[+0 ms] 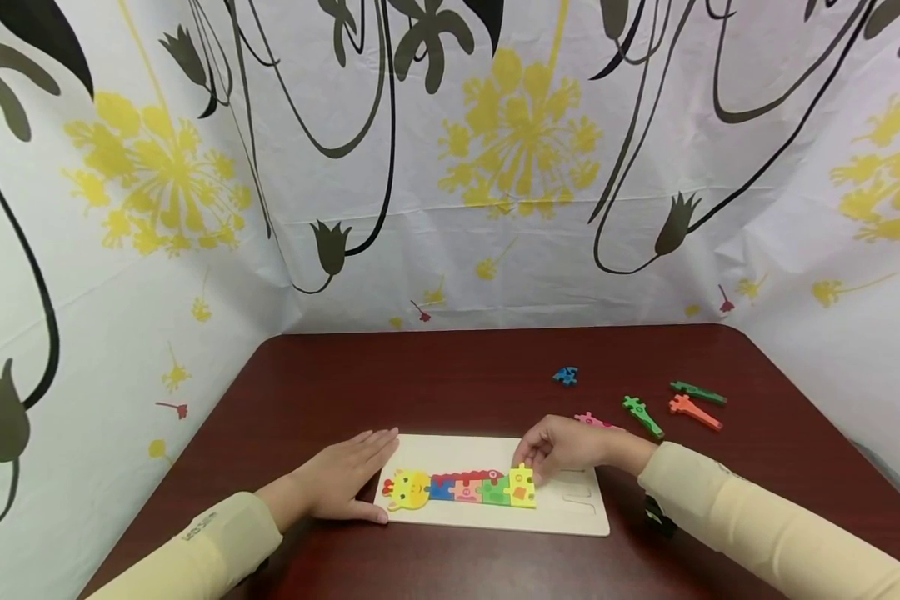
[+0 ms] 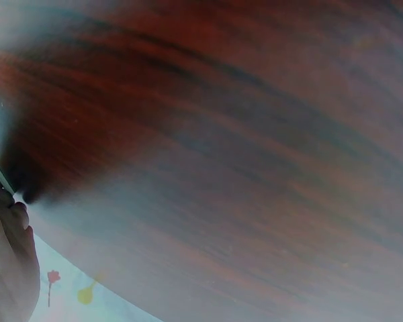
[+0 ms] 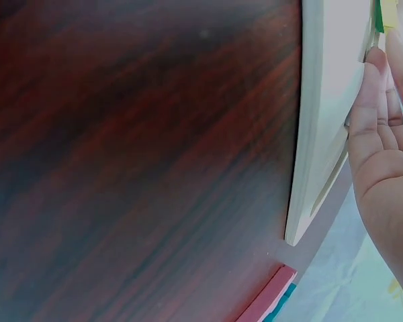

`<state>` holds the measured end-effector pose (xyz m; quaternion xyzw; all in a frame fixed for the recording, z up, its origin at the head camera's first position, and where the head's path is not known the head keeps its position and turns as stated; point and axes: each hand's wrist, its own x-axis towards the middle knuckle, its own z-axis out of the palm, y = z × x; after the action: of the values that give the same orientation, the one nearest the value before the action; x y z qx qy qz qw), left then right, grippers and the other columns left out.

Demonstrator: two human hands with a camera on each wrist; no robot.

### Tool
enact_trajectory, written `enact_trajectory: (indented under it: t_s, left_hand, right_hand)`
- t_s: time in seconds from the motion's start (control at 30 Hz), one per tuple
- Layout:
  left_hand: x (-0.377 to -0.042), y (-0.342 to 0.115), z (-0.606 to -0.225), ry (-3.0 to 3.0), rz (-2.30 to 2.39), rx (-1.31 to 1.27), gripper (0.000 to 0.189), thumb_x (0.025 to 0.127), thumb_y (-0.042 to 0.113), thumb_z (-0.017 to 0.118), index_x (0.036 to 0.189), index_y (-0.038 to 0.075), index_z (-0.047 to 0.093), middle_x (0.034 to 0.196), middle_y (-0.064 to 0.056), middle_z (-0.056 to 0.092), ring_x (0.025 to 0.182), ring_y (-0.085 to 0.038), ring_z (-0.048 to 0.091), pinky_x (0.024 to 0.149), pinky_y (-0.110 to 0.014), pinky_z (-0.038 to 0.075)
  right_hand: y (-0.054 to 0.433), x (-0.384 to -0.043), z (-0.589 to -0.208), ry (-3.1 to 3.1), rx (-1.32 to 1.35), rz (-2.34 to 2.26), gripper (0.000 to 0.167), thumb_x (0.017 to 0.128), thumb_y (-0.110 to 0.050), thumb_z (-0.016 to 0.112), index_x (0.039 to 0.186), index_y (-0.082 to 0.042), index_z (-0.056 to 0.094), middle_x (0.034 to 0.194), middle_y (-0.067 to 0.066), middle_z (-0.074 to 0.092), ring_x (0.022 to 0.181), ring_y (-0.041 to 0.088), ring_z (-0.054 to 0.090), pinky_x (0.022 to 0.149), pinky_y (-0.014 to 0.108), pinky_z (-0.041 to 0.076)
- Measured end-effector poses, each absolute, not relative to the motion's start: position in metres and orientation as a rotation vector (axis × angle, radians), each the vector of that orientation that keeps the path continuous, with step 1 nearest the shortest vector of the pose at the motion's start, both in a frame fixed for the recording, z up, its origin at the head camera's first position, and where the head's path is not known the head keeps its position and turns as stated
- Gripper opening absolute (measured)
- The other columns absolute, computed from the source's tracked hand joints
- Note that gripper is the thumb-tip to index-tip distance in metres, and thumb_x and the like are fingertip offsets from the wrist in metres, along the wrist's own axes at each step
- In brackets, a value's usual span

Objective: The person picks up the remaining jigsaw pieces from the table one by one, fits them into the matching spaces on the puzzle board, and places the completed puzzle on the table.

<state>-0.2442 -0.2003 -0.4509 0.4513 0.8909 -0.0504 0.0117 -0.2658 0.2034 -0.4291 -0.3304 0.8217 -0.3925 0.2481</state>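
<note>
A giraffe puzzle lies on a pale puzzle board [image 1: 450, 450], with a yellow giraffe head [image 1: 408, 489] at the left and a row of coloured pieces beside it. My left hand [image 1: 348, 475] rests at the board's left edge, fingers extended; only part of that hand [image 2: 12, 248] shows in the left wrist view. My right hand [image 1: 558, 446] pinches the yellow puzzle piece [image 1: 522, 492] at the right end of the row. In the right wrist view, the right hand's [image 3: 386, 141] fingertips are at this piece's edge, partly hidden.
Beyond the right hand lie a pink piece [image 1: 591, 419], two green pieces [image 1: 642, 417] and an orange piece [image 1: 695, 412]. A small blue piece [image 1: 566, 376] lies farther back. The dark red table [image 1: 390, 375] meets a flowered cloth [image 1: 450, 283] behind.
</note>
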Motion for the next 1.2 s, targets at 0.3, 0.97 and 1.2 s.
enact_trajectory:
  t_s: [0.3, 0.97, 1.2]
  left_hand:
    - [-0.2435, -0.1993, -0.4502, 2.779, -0.149, 1.399, 0.103, 0.087, 0.079, 0.032, 0.154, 0.002, 0.021, 0.159, -0.013, 0.019, 0.145, -0.025, 0.02, 0.115, -0.043, 0.022]
    - [-0.2424, -0.1979, -0.4497, 2.771, -0.174, 1.357, 0.104, 0.086, 0.081, 0.03, 0.155, 0.004, 0.019, 0.16, -0.011, 0.017, 0.146, -0.023, 0.018, 0.115, -0.041, 0.02]
    - [-0.242, -0.1987, -0.4503, 2.777, -0.157, 1.377, 0.104, 0.086, 0.08, 0.031, 0.154, 0.003, 0.02, 0.16, -0.012, 0.018, 0.145, -0.024, 0.02, 0.115, -0.042, 0.022]
  right_hand:
    - [0.2021, -0.2647, -0.4307, 2.222, -0.892, -1.082, 0.02, 0.082, -0.005, 0.077, 0.1, -0.013, 0.076, 0.085, 0.0, 0.067, 0.077, 0.015, 0.056, 0.068, 0.024, 0.05]
    - [0.2018, -0.2648, -0.43, 2.243, -0.91, -1.044, 0.022, 0.082, -0.007, 0.078, 0.102, -0.016, 0.076, 0.083, 0.003, 0.066, 0.076, 0.014, 0.055, 0.067, 0.023, 0.048]
    - [0.2025, -0.2652, -0.4293, 2.243, -0.888, -1.057, 0.022, 0.081, -0.007, 0.079, 0.102, -0.014, 0.075, 0.084, 0.004, 0.066, 0.077, 0.016, 0.057, 0.067, 0.023, 0.049]
